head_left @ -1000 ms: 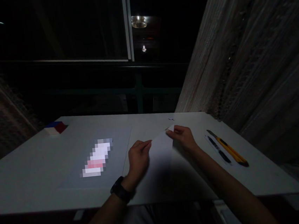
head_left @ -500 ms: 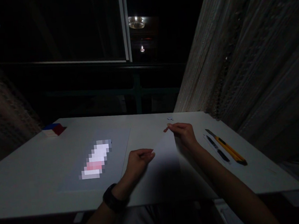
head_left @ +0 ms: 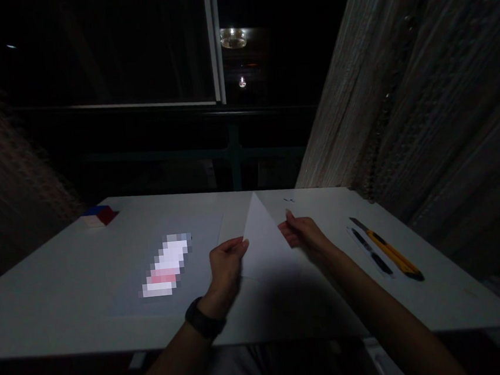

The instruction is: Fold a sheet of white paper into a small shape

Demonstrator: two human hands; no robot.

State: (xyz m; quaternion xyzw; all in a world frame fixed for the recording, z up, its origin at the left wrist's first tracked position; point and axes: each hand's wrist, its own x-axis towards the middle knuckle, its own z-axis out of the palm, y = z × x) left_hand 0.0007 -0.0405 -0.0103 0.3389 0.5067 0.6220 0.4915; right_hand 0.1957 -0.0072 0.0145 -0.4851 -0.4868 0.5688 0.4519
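A white sheet of paper [head_left: 262, 239] stands up from the white table [head_left: 64, 282] as a pointed triangle, its tip away from me. My left hand [head_left: 224, 265], with a dark watch on the wrist, pinches the sheet's left edge. My right hand [head_left: 305, 235] grips its right edge with curled fingers. Both hands are near the table's middle, close together, with the paper between them.
A yellow utility knife [head_left: 391, 249] and a dark pen [head_left: 370, 252] lie to the right of my right hand. A grey mat [head_left: 201, 233] with a blurred patch lies to the left. A red and blue block [head_left: 99, 214] sits at the far left corner. A curtain [head_left: 422, 94] hangs at right.
The paper lay lower and flatter before, with my right hand pulling one corner. Now both hands hold it up so it forms a raised point. My left hand has risen to its edge.
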